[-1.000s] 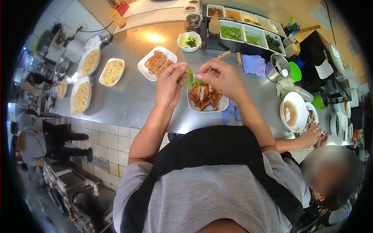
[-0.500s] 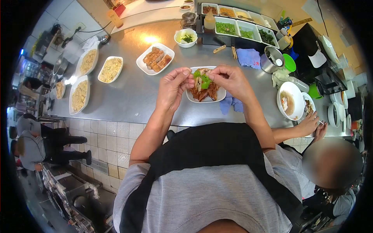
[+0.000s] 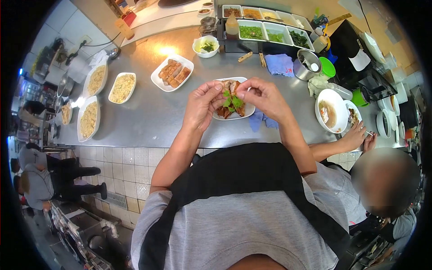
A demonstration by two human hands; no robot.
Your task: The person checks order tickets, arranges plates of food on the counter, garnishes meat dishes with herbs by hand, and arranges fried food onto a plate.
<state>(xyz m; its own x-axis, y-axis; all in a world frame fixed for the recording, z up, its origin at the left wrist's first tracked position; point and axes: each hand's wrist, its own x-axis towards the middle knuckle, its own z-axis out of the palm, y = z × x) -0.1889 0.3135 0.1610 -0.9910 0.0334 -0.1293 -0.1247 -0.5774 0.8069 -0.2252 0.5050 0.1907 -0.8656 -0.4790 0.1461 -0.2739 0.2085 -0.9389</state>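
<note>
A white plate (image 3: 249,113) holds pieces of browned roast meat (image 3: 223,111) with glossy skin. Over the meat are leafy green sprigs that look like cilantro (image 3: 232,103). My left hand (image 3: 203,100) is above the plate's left side, thumb and fingers pinched at the edge of the cilantro. From the right, my right hand (image 3: 263,96) reaches in with its fingertips also pinched together at the greens. Both hands partly cover the plate. How much of the cilantro lies on the meat I cannot tell.
Left stand a plate of crispy cutlet pieces (image 3: 173,74) and several dishes of fried rice (image 3: 122,87). Behind are a bowl of greens (image 3: 205,47) and garnish trays (image 3: 250,32). Blue cloths (image 3: 279,65), a metal pot (image 3: 308,64) and a co-worker's hand (image 3: 354,136) are right.
My hands have shifted slightly, and the cilantro now hangs lower over the meat, its leaves more spread out. The view has moved a little, so the counter items appear further left.
</note>
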